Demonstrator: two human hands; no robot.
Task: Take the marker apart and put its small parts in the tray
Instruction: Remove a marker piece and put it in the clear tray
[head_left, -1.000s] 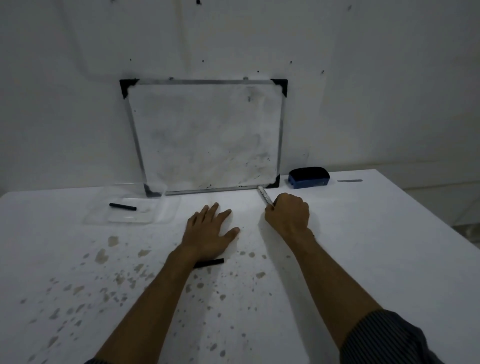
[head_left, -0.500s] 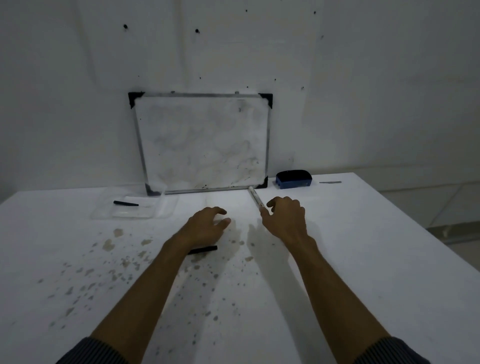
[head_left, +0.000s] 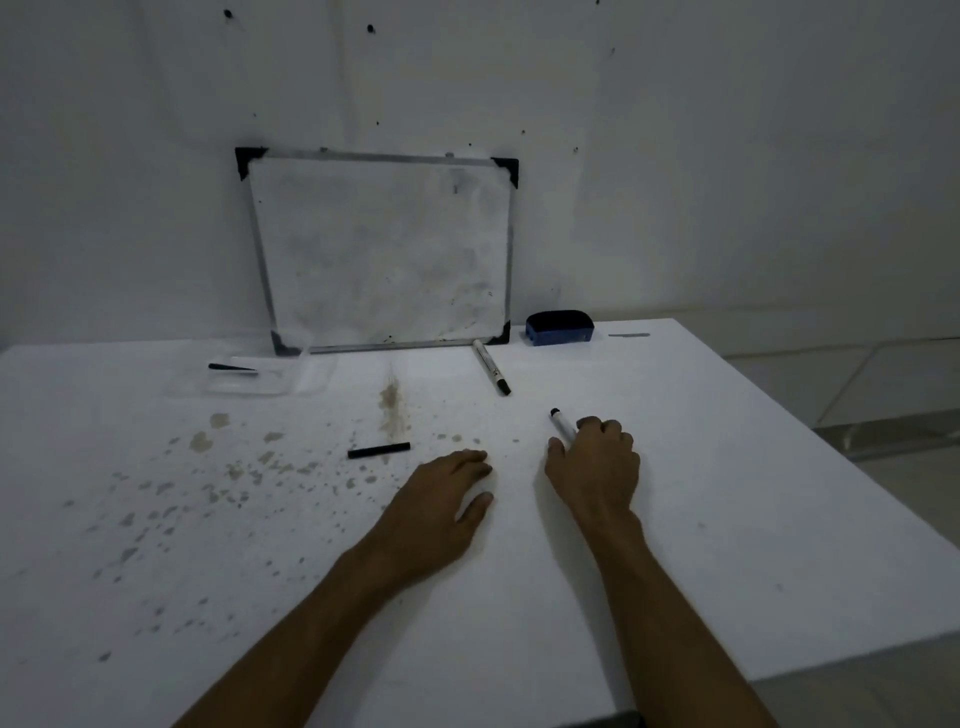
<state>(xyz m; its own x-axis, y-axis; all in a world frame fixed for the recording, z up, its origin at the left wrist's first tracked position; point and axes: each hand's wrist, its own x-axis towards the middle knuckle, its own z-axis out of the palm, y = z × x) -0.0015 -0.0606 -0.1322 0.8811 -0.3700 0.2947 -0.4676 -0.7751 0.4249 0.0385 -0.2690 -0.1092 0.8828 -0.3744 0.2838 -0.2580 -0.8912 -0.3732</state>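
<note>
Fingers (head_left: 602, 431) of our right hand (head_left: 595, 470) are curled around a marker (head_left: 562, 422), gripping its white barrel so that the dark tip end sticks out up and to the left, away from us. Whether the marker rests on the table (head_left: 727, 493) or is lifted just off it, we cannot tell.

Our left hand (head_left: 441, 499) lies flat and released on the table just beside the right one, palm down, thumb spread toward the right hand, holding nothing.

Further out, a short black stick-like part (head_left: 378, 450) lies loose on the table to the left of our left hand, among brownish stains (head_left: 234, 467). A second marker (head_left: 491, 367) lies beyond the right hand, near the lower edge of a whiteboard (head_left: 382, 249) that leans against the wall, dark end toward us.

At the far left sits the clear tray (head_left: 311, 376), with a thin black part (head_left: 232, 367) lying at its left end. To the right of the whiteboard is a blue eraser (head_left: 559, 328), and past it a small grey strip (head_left: 628, 335) lies on the table.
</note>
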